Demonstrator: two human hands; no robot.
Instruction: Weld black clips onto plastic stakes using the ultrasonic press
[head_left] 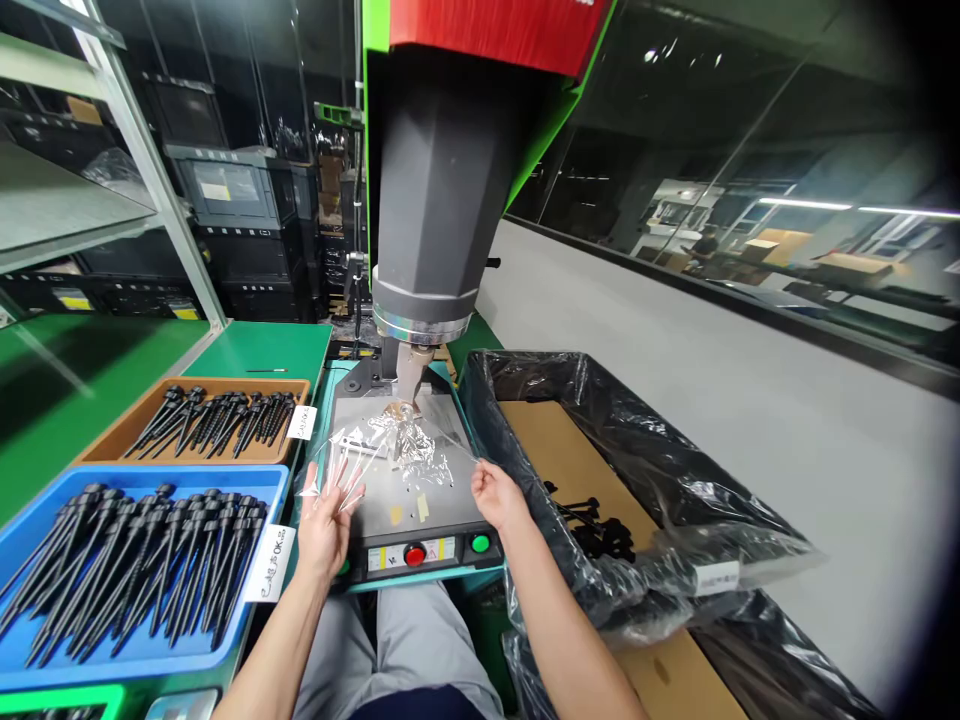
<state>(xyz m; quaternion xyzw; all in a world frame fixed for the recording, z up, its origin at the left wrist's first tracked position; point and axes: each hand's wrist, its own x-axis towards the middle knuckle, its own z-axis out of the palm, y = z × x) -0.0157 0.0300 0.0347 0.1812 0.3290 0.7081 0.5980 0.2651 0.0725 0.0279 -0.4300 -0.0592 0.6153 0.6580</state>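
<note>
A sheet or bag of clear plastic film (431, 460) stretches between my two hands, wrinkled and shiny, over the metal plate (450, 510) of a press. My left hand (326, 520) is at the film's left end, its fingers spread and seen through the plastic. At the right end, my right hand (495, 493) pinches the film's edge between thumb and fingers. Right behind the film, the press's metal tool tip (411, 372) points down at a small fixture that the plastic partly covers. A red button (414, 555) and a green button (480, 543) sit on the front panel.
To the left, a blue tray (279, 490) and an orange tray (97, 450) hold several black stemmed parts. A bin lined with black plastic (675, 440) on the right contains cardboard and some black parts. The press head (442, 190) hangs above; a white wall (600, 320) stands beyond the bin.
</note>
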